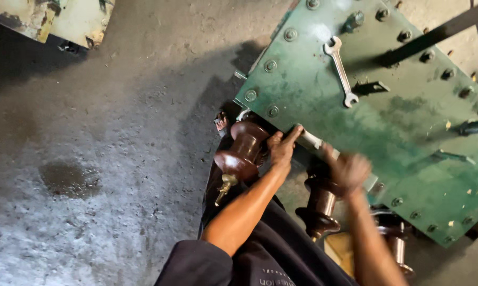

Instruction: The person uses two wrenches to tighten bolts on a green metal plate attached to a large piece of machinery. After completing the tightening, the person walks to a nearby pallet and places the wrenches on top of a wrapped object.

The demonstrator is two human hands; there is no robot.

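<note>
Left hand (282,148): fingers closed on a grey tool (310,141) at the green cover (387,132) edge.
Right hand (350,170): blurred — grip cannot be told.
Progress: cover bolts seated — spanner (340,71) lies unused.

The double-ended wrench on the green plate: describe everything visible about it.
The wrench is a bare silver-grey metal spanner, seemingly steel, with an open jaw at each end and a slim straight shank. It lies flat on the top of the green bolted plate, slanting from upper left to lower right, among the bolt heads along the edges. Its lower jaw ends beside a small dark bracket. Nothing holds it; the left hand and the blurred right hand are both lower down at the plate's edge.
</note>
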